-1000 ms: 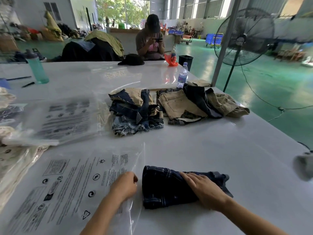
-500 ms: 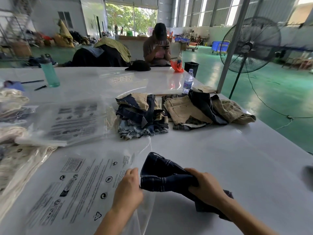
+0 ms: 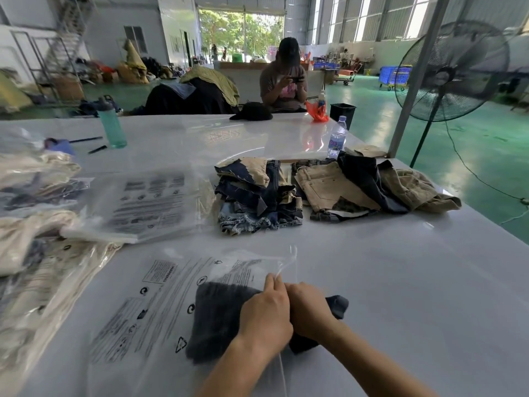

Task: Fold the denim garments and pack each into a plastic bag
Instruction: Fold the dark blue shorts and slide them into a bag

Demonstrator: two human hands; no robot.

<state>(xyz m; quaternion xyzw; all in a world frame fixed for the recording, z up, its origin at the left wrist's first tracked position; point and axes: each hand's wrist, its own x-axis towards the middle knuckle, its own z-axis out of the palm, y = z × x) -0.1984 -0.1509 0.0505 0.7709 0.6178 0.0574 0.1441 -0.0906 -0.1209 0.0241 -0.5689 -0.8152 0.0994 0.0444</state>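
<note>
Folded dark denim garment [image 3: 220, 319] lies at 6 o'clock on white table [image 3: 400, 282], most of it already inside clear printed plastic bag [image 3: 160, 305], seen blurred through the film; one end sticks out of the bag mouth at approx 5 o'clock. L hand [image 3: 264, 316] on top of bag at the opening, fingertips pinching the bag's upper film edge, lifted a little. R hand [image 3: 310, 308] just beside L, touching it, fingers curled round the garment's exposed end; fingertips hidden under L hand and cloth, so exact grip can't tell. Stack of folded denim shorts [image 3: 257, 196] at 12 o'clock, mid-table; loose pile of tan and dark garments [image 3: 372, 184] at 1 o'clock, just beside it. Stack of empty printed bags [image 3: 148, 202] at 10–11 o'clock. Packed bags [image 3: 34, 239] heaped at 9 o'clock. Teal bottle [image 3: 111, 127] far 11 o'clock, water bottle [image 3: 337, 137] far 1 o'clock. Seated person [image 3: 283, 81] at far table end. Standing fan [image 3: 449, 70] off table at 2 o'clock.
</note>
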